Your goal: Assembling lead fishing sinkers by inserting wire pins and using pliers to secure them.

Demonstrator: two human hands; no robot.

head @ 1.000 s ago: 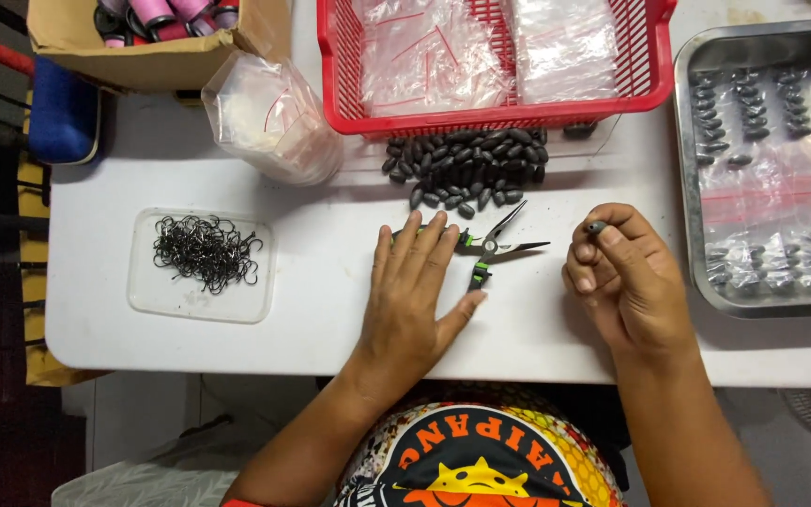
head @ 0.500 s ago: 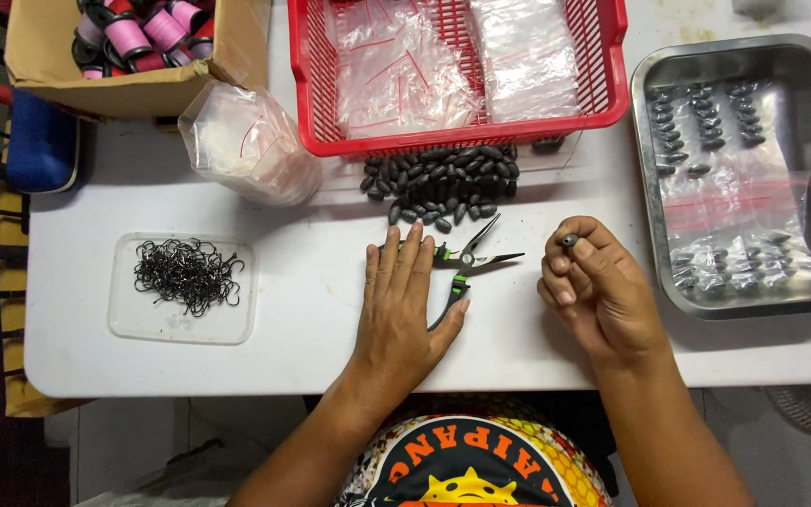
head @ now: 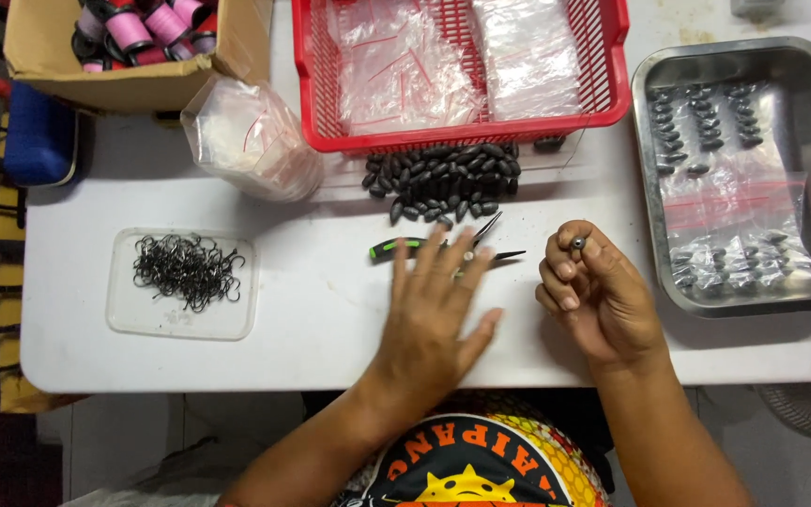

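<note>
Left hand flat, open, fingers over the pliers on the counter. Right hand pinches a small dark sinker at fingertips: prob. dense, smooth, slippery; pinch mid-body. Pliers stiff; take by handles.

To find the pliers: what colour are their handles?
Black with green, seen in the head view: pliers under the left hand.
</note>
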